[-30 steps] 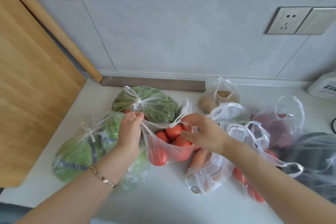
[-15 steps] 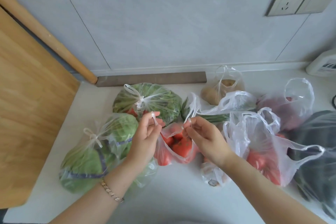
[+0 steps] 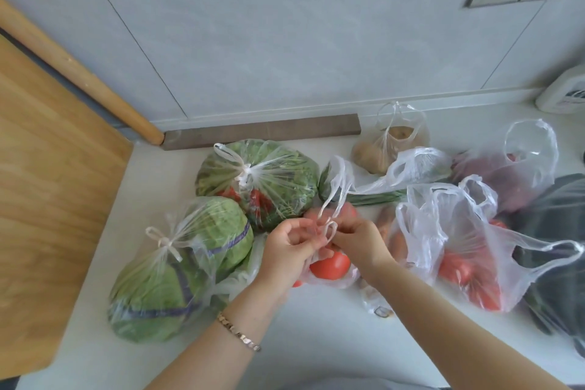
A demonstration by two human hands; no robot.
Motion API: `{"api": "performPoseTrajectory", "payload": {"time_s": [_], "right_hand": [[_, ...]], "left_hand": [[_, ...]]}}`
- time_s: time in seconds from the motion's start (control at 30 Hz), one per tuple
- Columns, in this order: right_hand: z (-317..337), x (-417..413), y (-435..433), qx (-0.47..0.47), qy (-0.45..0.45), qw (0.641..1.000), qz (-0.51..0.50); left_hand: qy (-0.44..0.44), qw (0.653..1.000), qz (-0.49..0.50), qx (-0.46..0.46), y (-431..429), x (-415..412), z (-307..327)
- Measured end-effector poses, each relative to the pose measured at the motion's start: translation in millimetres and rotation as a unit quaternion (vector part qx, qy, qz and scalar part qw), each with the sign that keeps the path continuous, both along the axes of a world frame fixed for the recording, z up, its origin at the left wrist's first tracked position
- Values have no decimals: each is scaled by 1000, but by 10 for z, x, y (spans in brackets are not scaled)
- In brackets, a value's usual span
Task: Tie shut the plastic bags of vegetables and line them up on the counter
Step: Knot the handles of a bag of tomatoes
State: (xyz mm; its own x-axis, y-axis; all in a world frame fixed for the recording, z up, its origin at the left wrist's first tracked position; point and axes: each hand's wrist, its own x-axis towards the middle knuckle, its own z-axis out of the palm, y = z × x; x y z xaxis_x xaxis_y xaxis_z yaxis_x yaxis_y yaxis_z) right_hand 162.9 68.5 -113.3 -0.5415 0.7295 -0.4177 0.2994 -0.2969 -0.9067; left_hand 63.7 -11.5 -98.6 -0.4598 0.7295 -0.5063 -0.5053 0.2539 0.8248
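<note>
A clear plastic bag of red tomatoes (image 3: 330,265) lies at the middle of the white counter (image 3: 310,335). My left hand (image 3: 286,251) and my right hand (image 3: 359,239) meet just above it, and each pinches one of the bag's thin handles (image 3: 330,221), which cross and loop between my fingers. To the left lie two tied bags: a cabbage bag (image 3: 177,269) and a bag of leafy greens (image 3: 262,179).
Untied bags crowd the right: potatoes (image 3: 387,145), long green vegetables (image 3: 411,172), a second tomato bag (image 3: 468,266), a purple-red bag (image 3: 512,174) and a dark bag (image 3: 557,231). A wooden board (image 3: 47,187) stands at the left, with a white appliance (image 3: 563,91) at the far right.
My hands have come together over the tomato bag, drawing the two handles across each other into a loop. The view has tilted slightly downward.
</note>
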Motion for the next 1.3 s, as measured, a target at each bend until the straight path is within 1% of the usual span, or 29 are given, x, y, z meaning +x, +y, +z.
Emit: {"api": "performPoseTrajectory", "payload": {"time_s": [0.07, 0.13, 0.2, 0.27, 0.33, 0.4, 0.47, 0.57, 0.6, 0.7, 0.8, 0.87, 0.9, 0.93, 1.03, 1.07, 1.1, 1.2, 1.27, 1.3], "right_hand": [[-16, 27, -14, 10, -10, 999, 43], [0, 63, -5, -19, 5, 996, 87], [39, 102, 4, -36, 35, 991, 124], [59, 127, 4, 0, 23, 991, 133], [59, 138, -3, 50, -4, 992, 113], [40, 143, -5, 76, -24, 993, 89], [34, 156, 4, 67, -33, 994, 77], [36, 188, 9, 58, -29, 996, 63], [42, 197, 8, 65, -28, 996, 56], [15, 213, 23, 105, -25, 994, 30], [-36, 187, 57, 169, -68, 983, 0], [-76, 143, 56, 181, -88, 979, -9], [-98, 118, 56, 185, -99, 978, -9], [-112, 90, 57, 187, -114, 976, -5], [-120, 21, 77, 175, -142, 974, 18], [-121, 14, 80, 181, -146, 972, 35], [-101, 10, 77, 190, -148, 969, 58], [-11, 74, 57, 194, -131, 963, 134], [30, 158, 60, 189, -103, 960, 179], [48, 193, 68, 191, -82, 961, 182]], "left_hand": [[-41, 999, -1, -9, 19, -1, -2], [-58, 998, -8, -24, 43, -9, 0], [-61, 997, -22, -40, 60, -13, 13], [-39, 997, -43, -57, 77, 1, 4], [-16, 997, -44, -56, 100, 26, -7], [10, 998, -45, -50, 112, 42, -39], [44, 996, -60, -49, 102, 36, -62], [151, 977, -127, -77, 83, -40, -115], [162, 974, -140, -72, 83, -77, -114], [147, 970, -189, -41, 99, -107, -70], [176, 942, -279, -61, 105, -87, -25], [170, 935, -302, -76, 87, -84, -24], [174, 933, -304, -77, 78, -79, -26], [198, 930, -300, -76, 67, -69, -28], [340, 904, -253, -52, 40, -37, -78], [369, 900, -227, -46, 35, -36, -98], [374, 904, -199, -48, 33, -52, -111], [338, 933, -109, -62, 42, -138, -132], [311, 944, -86, -63, 49, -179, -160], [288, 951, -91, -64, 58, -180, -167]]}}
